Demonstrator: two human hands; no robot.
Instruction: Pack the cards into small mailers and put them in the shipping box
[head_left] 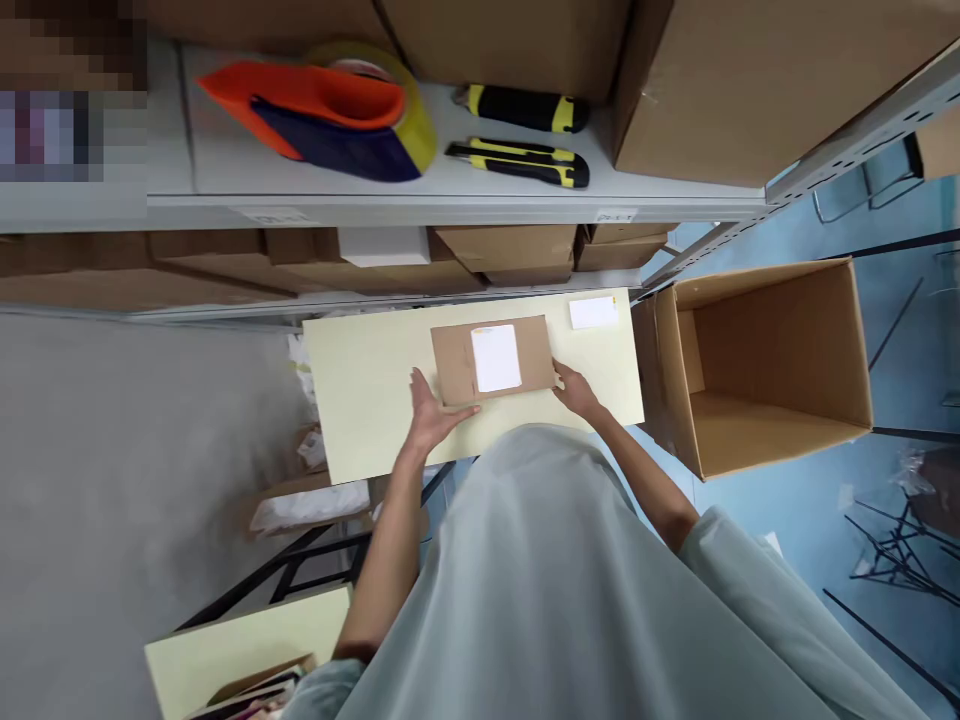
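Observation:
A flat brown cardboard box (533, 352) with a white label (496, 358) on its top lies on the pale yellow table (367, 400). My left hand (431, 412) is at the box's lower left corner, thumb and fingers spread wide; whether it touches the box is hard to tell. At the right edge, my right hand (574, 388) has its fingers bent around the box's side and grips it there. A second white label (593, 312) lies on the table, up and to the right of the box.
A large open carton (772, 370) stands right of the table. On the shelf (450, 208) ahead are an orange and blue tape dispenser (322, 115) and two cutters, one upper (525, 107), one lower (525, 160). Cardboard boxes (517, 245) fill the shelf below.

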